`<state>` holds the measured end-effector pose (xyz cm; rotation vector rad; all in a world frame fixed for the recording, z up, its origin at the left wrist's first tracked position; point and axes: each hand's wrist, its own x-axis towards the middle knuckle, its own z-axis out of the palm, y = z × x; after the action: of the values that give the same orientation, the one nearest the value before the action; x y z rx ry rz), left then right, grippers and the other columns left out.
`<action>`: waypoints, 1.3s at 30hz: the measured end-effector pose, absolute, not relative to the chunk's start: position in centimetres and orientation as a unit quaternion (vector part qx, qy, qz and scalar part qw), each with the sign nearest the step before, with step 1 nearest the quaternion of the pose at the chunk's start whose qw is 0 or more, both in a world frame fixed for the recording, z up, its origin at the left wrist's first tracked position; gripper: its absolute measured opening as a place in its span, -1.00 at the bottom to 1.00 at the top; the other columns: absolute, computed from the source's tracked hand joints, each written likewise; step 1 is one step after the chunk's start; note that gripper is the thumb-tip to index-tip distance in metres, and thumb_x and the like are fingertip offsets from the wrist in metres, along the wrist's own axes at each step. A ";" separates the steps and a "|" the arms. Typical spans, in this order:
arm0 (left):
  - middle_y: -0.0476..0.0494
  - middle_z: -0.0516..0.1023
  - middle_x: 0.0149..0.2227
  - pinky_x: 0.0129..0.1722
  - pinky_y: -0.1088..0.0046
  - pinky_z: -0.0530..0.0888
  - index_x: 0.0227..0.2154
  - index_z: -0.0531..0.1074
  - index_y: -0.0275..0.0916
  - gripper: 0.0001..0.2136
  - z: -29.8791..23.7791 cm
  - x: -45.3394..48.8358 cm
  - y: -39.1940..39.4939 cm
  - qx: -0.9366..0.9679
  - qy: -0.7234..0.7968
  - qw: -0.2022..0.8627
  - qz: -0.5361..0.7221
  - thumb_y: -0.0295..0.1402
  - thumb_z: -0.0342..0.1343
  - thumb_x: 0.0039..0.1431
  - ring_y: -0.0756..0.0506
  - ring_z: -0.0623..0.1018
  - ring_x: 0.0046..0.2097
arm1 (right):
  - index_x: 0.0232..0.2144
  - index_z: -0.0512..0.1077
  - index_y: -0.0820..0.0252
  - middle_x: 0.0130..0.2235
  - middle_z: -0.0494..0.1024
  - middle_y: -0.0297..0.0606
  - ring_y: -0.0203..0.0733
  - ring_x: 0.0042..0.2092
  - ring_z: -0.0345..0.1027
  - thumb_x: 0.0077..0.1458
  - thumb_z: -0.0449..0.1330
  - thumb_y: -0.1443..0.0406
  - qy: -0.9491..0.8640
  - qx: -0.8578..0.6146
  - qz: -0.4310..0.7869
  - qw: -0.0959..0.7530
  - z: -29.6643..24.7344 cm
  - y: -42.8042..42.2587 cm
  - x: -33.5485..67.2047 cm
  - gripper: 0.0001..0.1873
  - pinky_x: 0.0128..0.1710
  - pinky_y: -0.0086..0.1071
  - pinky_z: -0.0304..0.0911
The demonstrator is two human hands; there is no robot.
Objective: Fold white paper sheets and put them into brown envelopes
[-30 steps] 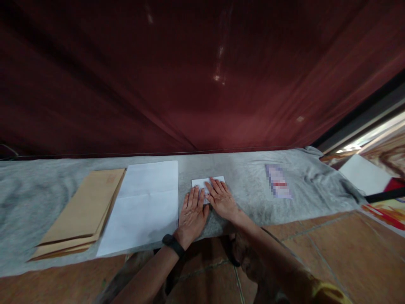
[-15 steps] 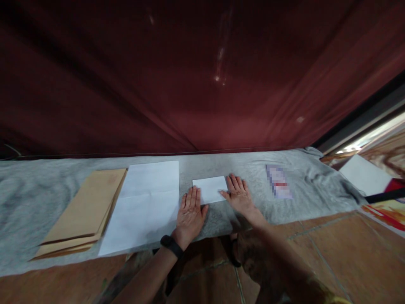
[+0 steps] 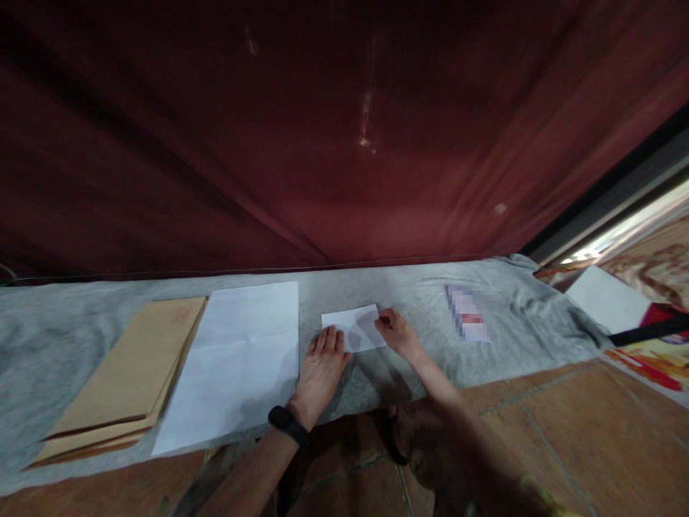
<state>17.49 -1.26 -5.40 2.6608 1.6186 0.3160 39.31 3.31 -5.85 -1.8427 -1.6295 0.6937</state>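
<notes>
Paper (image 3: 359, 327): lay on the grey cloth (image 3: 417, 287), between the sheet (image 3: 237, 352) and the slip (image 3: 469, 316).
Left hand (image 3: 321, 365): remained flat, fingers extended over the paper's lower left corner.
Right hand (image 3: 397, 332): had gone from spread flat to fingers curled at the right edge; judged a change from smoothing to edge handling.
Right grip: could not be told; fingertips were partly hidden.
Slip's print: pixelated, unreadable.
Right forearm: blurred.

The left hand (image 3: 323, 365) lies palm down, fingers pointing forward. The right hand (image 3: 398, 334) bends its fingers inward.
</notes>
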 end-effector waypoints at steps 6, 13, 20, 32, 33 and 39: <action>-0.37 0.48 0.19 0.17 0.10 0.41 0.16 0.37 -0.33 -0.63 -4.5 17.9 -1.5 0.860 0.499 0.004 0.103 -0.41 -0.06 0.35 -0.27 0.48 0.20 | -0.10 0.41 0.19 -0.52 0.41 -0.45 -0.23 -0.47 0.32 0.04 0.17 0.29 -0.464 -0.647 0.452 0.402 -4.3 3.6 38.4 -0.68 -0.47 -0.36 0.25; -0.27 0.62 -0.01 -0.04 0.28 0.47 0.07 0.46 -0.23 -0.63 -2.3 16.9 -1.0 0.810 0.545 0.044 0.212 -0.52 -0.10 0.31 -0.19 0.60 -0.03 | -0.04 0.41 0.13 -0.36 0.53 -0.33 -0.22 -0.37 0.42 -0.01 0.26 0.05 -0.347 -0.511 0.584 0.526 -1.3 3.5 38.1 -0.50 -0.37 -0.34 0.38; 0.01 0.47 -0.52 -0.38 0.46 0.32 -0.45 0.50 -0.20 -0.73 -1.0 16.1 0.9 0.571 0.584 0.356 0.454 -0.14 0.09 0.24 -0.06 0.43 -0.43 | -0.18 0.51 0.13 -0.13 0.59 -0.20 -0.12 -0.13 0.45 -0.06 0.34 0.07 -0.362 -0.528 0.560 0.526 -2.4 3.4 37.5 -0.59 -0.21 -0.31 0.36; 0.02 0.45 -0.50 -0.43 0.49 0.26 -0.38 0.53 -0.25 -0.65 -1.2 17.0 0.5 0.466 0.528 0.558 0.439 -0.03 0.29 -0.02 -0.02 0.37 -0.44 | -0.46 0.50 0.18 -0.53 0.48 -0.41 -0.32 -0.47 0.25 -0.17 0.37 0.09 -0.406 -0.538 0.586 0.450 -2.5 3.1 36.9 -0.70 -0.47 -0.47 0.14; 0.04 0.43 -0.52 -0.45 0.50 0.24 -0.40 0.52 -0.24 -0.65 -1.2 17.1 0.5 0.469 0.531 0.557 0.435 -0.02 0.30 -0.03 -0.01 0.35 -0.45 | -0.47 0.49 0.18 -0.54 0.47 -0.43 -0.33 -0.48 0.24 -0.18 0.37 0.09 -0.406 -0.542 0.580 0.453 -2.5 3.2 37.0 -0.70 -0.48 -0.47 0.12; 0.06 0.41 -0.53 -0.42 0.51 0.28 -0.48 0.44 -0.22 -0.66 -0.9 17.0 0.6 0.451 0.546 0.513 0.486 -0.03 0.31 -0.01 0.01 0.36 -0.45 | -0.38 0.50 0.15 -0.45 0.51 -0.38 -0.29 -0.46 0.34 -0.15 0.40 0.06 -0.372 -0.524 0.615 0.457 -2.2 2.5 36.5 -0.66 -0.47 -0.43 0.28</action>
<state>17.01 0.60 -0.93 1.0840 1.3127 1.1692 36.48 2.47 -2.22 -1.2929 -0.9174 1.5151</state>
